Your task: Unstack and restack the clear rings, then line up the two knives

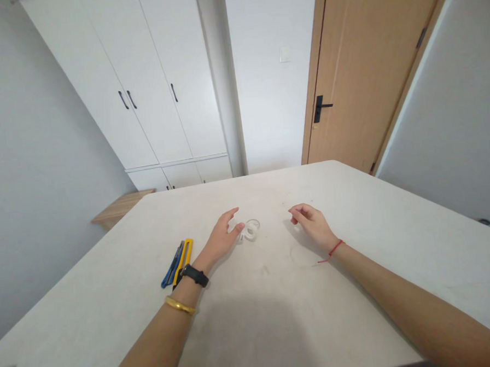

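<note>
My left hand [225,235] is open over the table, its thumb apart from the stretched fingers. Right beside its thumb lies a small coiled white cable [251,231], partly hidden by the hand; I cannot tell whether they touch. My right hand [308,222] hovers to the right of the coil, fingers curled inward and tips close together. Whatever it may hold is hidden. Left of my left wrist, a blue utility knife [173,265] and a yellow utility knife [185,258] lie side by side, the yellow one's lower end near the watch strap.
The white table [253,336] spreads beneath both arms. Behind it stand a white wardrobe [160,56] and a wooden door [358,68] with a black handle. A wooden ledge [121,208] juts out past the table's far left edge.
</note>
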A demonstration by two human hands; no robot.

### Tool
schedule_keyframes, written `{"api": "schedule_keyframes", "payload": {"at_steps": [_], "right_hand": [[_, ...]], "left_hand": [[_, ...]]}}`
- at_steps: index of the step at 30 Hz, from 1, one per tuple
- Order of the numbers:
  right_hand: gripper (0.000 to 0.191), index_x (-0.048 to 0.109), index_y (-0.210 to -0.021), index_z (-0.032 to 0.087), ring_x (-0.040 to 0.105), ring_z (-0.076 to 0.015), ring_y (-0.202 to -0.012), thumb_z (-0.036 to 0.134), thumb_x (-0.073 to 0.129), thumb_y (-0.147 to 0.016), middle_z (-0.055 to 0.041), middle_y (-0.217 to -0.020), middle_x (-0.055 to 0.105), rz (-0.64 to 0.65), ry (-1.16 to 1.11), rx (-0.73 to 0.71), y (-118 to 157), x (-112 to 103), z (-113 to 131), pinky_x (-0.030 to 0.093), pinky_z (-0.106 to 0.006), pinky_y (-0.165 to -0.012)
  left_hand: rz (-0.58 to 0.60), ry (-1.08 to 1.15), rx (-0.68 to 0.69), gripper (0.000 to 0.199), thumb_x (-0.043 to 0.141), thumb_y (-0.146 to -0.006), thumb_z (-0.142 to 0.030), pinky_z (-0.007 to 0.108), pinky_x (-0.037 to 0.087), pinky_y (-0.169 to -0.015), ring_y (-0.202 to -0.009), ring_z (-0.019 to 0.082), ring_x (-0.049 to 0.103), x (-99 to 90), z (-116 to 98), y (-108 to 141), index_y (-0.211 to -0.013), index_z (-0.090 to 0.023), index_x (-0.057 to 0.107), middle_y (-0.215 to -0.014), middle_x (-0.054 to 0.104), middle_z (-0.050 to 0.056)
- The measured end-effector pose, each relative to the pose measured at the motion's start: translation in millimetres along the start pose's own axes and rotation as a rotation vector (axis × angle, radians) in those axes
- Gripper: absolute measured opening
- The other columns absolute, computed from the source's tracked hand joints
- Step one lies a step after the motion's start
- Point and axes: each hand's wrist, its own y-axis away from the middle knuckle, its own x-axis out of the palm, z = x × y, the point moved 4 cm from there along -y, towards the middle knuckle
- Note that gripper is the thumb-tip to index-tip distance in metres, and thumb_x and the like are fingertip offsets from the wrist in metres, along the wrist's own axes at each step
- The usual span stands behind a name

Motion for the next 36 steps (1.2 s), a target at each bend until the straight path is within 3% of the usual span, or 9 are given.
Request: {"api": "schedule_keyframes", "payload": {"at_steps": [3, 6, 10, 14, 18, 24, 30, 33, 36], "right_hand": [[0.028, 0.063, -0.084, 0.019, 0.06, -0.0187, -0.07, 0.044, 0.051, -0.083, -0.0048, -0.077, 0.066, 0.091, 0.126, -0.047, 4.7, 10.1, -0.8, 0.049, -0.034, -0.068], [0.023, 0.066, -0.094, 0.02, 0.061, -0.022, -0.09, 0.036, 0.052, -0.085, -0.0083, -0.097, 0.068, 0.189, 0.3, -0.21, 12.0, 21.2, 7.0, 0.049, -0.039, -0.085], [0.035, 0.061, -0.118, 0.02, 0.053, -0.0263, -0.117, 0.037, 0.053, -0.089, -0.0121, -0.124, 0.061, 0.327, 0.451, -0.356, 23.9, 35.6, 19.3, 0.039, -0.047, -0.104], [0.054, 0.05, -0.137, 0.025, 0.036, -0.0321, -0.136, 0.051, 0.051, -0.09, -0.0117, -0.146, 0.045, 0.526, 0.556, -0.41, 39.3, 51.1, 32.6, 0.027, -0.055, -0.111], [0.053, 0.046, -0.14, 0.037, 0.021, -0.0343, -0.144, 0.057, 0.045, -0.091, -0.004, -0.154, 0.035, 0.713, 0.542, -0.464, 65.4, 64.4, 57.3, 0.011, -0.062, -0.113], [0.069, 0.036, -0.145, 0.037, 0.01, -0.0384, -0.146, 0.061, 0.055, -0.084, -0.0058, -0.157, 0.028, 1.03, 0.465, -0.604, 109.7, 81.3, 77.4, -0.007, -0.068, -0.109], [0.091, 0.023, -0.151, 0.029, 0.01, -0.0393, -0.145, 0.068, 0.057, -0.077, -0.0118, -0.159, 0.021, 0.836, 0.555, -0.444, 84.6, 76.3, 53.4, -0.003, -0.069, -0.11], [0.094, 0.027, -0.151, 0.025, 0.014, -0.0379, -0.145, 0.071, 0.058, -0.074, -0.0136, -0.157, 0.026, 0.719, 0.584, -0.347, 67.5, 65.1, 45.0, 0.0, -0.066, -0.112], [0.095, 0.031, -0.149, 0.023, 0.015, -0.0382, -0.144, 0.074, 0.056, -0.073, -0.0148, -0.156, 0.028, 0.697, 0.617, -0.268, 57.3, 54.6, 39.8, 0.001, -0.066, -0.113]], "left_hand": [[-0.016, -0.078, -0.041, 0.046, 0.048, -0.089, -0.041, 0.043, 0.043, -0.102, -0.124, 0.024, 0.052, -13.7, 7.3, 4.9, -0.129, -0.02, 0.052, -0.135, 0.054, 0.012], [0.021, -0.382, -0.125, 0.044, 0.045, -0.089, -0.04, 0.048, 0.032, -0.111, -0.13, 0.027, 0.046, -42.3, 30.6, 21.0, -0.126, -0.02, 0.057, -0.136, 0.055, 0.012], [0.116, -0.775, -0.45, 0.059, 0.043, -0.088, -0.054, 0.074, 0.021, -0.101, -0.141, 0.045, 0.02, -82.4, 71.8, 59.5, -0.14, -0.027, 0.046, -0.154, 0.03, 0.015], [0.17, -0.836, -0.473, 0.065, 0.031, -0.092, -0.052, 0.068, 0.028, -0.102, -0.14, 0.042, 0.025, -96.0, 84.4, 86.2, -0.149, -0.021, 0.03, -0.154, 0.028, 0.02], [0.205, -0.827, -0.421, 0.062, 0.026, -0.094, -0.043, 0.062, 0.027, -0.107, -0.142, 0.037, 0.024, -79.9, 66.6, 92.8, -0.15, -0.016, 0.027, -0.154, 0.026, 0.021], [0.333, -0.723, -0.292, 0.064, 0.025, -0.094, -0.053, 0.066, 0.014, -0.109, -0.145, 0.038, 0.01, -22.4, 10.3, 80.3, -0.149, -0.022, 0.03, -0.159, 0.014, 0.015], [0.452, -0.362, -0.299, 0.067, 0.01, -0.095, -0.055, 0.06, 0.001, -0.113, -0.147, 0.027, -0.002, 12.7, -11.2, 60.6, -0.153, -0.023, 0.013, -0.161, 0.004, 0.007], [0.44, -0.085, -0.285, 0.072, 0.004, -0.093, -0.059, 0.047, -0.003, -0.117, -0.147, 0.019, -0.005, 16.9, -14.1, 58.1, -0.154, -0.02, 0.0, -0.16, -0.002, 0.002], [0.381, 0.13, -0.217, 0.076, 0.007, -0.093, -0.063, 0.034, 0.003, -0.119, -0.146, 0.016, -0.004, 8.8, -19.1, 59.7, -0.153, -0.019, -0.003, -0.159, -0.007, -0.001]]}}
